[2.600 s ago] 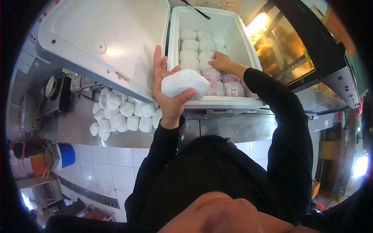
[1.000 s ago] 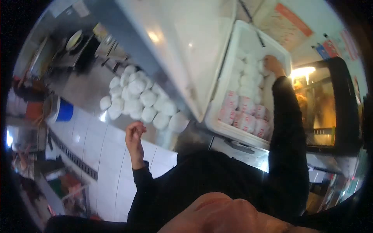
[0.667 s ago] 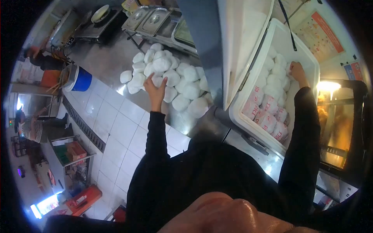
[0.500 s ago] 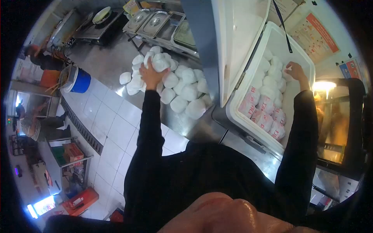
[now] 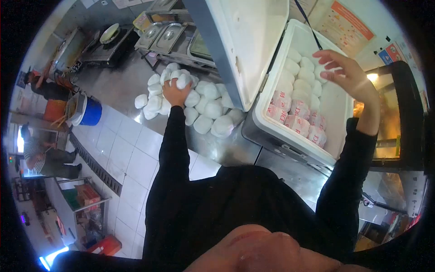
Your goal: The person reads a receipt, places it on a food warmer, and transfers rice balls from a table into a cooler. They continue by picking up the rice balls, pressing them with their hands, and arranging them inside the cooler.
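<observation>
On the steel counter lies a heap of round white wrapped rice bundles. My left hand reaches into the top of the heap, its fingers curled around one white rice bundle. Above the right part of an open white cooler box, my right hand is raised with fingers apart and nothing in it. Inside the box, white bundles sit in rows; nearer ones carry red "RICE" print on their wrappers.
The cooler's lid stands up between heap and box. Lidded steel food pans line the counter's back. A lit glass cabinet stands at the right. A blue bucket and two other people are at the left.
My right hand has risen from inside the box and spread its fingers. My left hand stays at the heap, now curled around a bundle. The whole view has shifted slightly.
</observation>
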